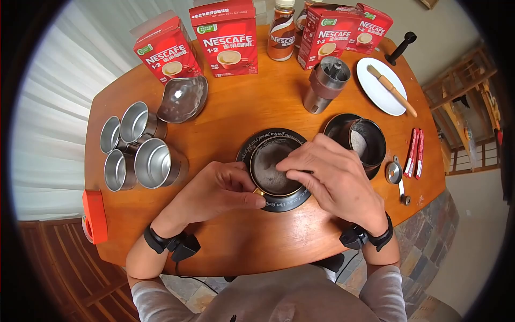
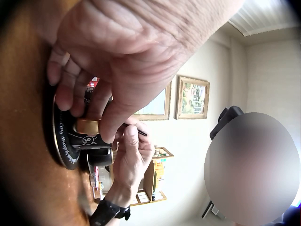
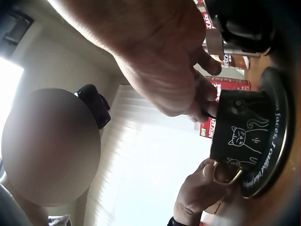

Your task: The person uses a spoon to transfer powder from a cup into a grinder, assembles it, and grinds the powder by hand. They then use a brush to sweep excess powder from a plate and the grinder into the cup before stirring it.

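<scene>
A black cup (image 3: 244, 132) with white cat drawings stands on a black saucer (image 1: 283, 204) with white lettering; greyish contents show inside it. My left hand (image 1: 217, 190) is at the cup's near left side, thumb and fingers pinching its gold handle (image 2: 88, 126). Over the cup's opening, my right hand (image 1: 346, 182) pinches a thin dark stick (image 2: 142, 133) between thumb and fingers. Only a short piece of that stick shows, and its lower end is hidden in the head view.
Another black cup (image 1: 374, 140) stands close on the right, with a metal grinder (image 1: 322, 88) behind. Metal cups (image 1: 153, 163) and a dark dish (image 1: 184, 99) are left. Red boxes (image 1: 228, 43) line the back; a white plate (image 1: 375, 88) holds a brush. Sachets (image 1: 413, 153) lie right.
</scene>
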The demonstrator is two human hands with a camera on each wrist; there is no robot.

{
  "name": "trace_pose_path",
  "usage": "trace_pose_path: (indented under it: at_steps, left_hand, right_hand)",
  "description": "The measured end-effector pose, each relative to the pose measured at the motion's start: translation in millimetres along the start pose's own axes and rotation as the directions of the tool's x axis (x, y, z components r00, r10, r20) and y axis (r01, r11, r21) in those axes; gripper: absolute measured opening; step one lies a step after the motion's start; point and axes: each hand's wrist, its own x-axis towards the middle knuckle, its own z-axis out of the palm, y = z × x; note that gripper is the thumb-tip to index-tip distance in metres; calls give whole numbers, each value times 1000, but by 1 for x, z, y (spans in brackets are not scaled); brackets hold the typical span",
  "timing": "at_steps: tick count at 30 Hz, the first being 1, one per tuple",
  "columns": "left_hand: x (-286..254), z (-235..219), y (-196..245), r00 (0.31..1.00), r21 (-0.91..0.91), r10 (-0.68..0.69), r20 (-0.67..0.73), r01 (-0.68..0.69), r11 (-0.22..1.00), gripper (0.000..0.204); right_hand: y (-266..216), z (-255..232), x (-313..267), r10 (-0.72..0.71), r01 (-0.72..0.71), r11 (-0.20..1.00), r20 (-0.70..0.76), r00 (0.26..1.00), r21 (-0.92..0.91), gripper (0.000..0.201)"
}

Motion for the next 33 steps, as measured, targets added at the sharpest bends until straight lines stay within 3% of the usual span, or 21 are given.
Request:
trace_pose_path:
  at_steps: [3,6,10,19,25,28,33]
  left_hand:
    - [0,0,-1,1000,9,20,0,-20,1000,16]
    - [0,0,1,1000,20,20,6,-20,1000,17]
    - [-1,-1,5,1000,11,-16,12,16,1000,16]
    - [1,-1,-2,998,-28,52,24,-51,998,16]
    - [0,-2,-1,999,-3,17,29,-17,1000,16]
    - [0,-1,1,999,0,21,31,-21,1000,16]
    - [0,0,0,1000,-47,18,23,-17,999,17]
  right_hand:
    - [-2,-11,-1,-11,0,997,142,990,77,14]
    - [1,-20,-2,-10,-7,990,116,993,142,13]
    - [-2,-18,2,27,-27,999,-5,1000,26,9]
    - [3,-9,2,36,-59,977,-113,993,-206,16]
    - [-1,-19,-2,20,-23,999,59,998,49,17]
    - [-3,-13,1,10,-11,1000,-35,999,-22,14]
    - [-2,-16,-1,-9,9,1000,34,999,-13,13]
